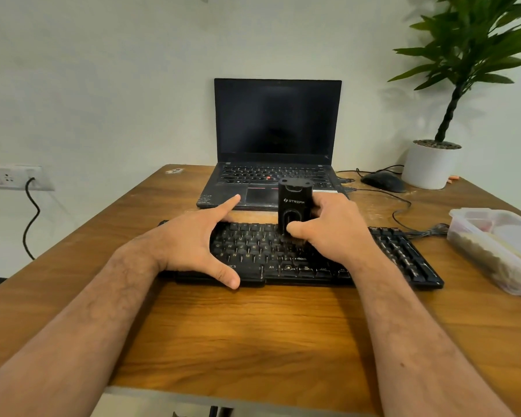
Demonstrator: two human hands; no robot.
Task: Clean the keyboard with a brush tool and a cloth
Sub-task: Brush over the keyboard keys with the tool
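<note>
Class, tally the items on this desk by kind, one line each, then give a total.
Keyboard: 1
Brush tool: 1
Laptop: 1
Mouse: 1
Potted plant: 1
Plastic container: 1
Total: 6

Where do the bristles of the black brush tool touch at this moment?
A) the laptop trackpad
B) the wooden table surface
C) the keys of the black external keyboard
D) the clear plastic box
C: the right hand holds the black block-shaped brush tool upright, its bristles down on the keys of the flat black external keyboard.
</note>
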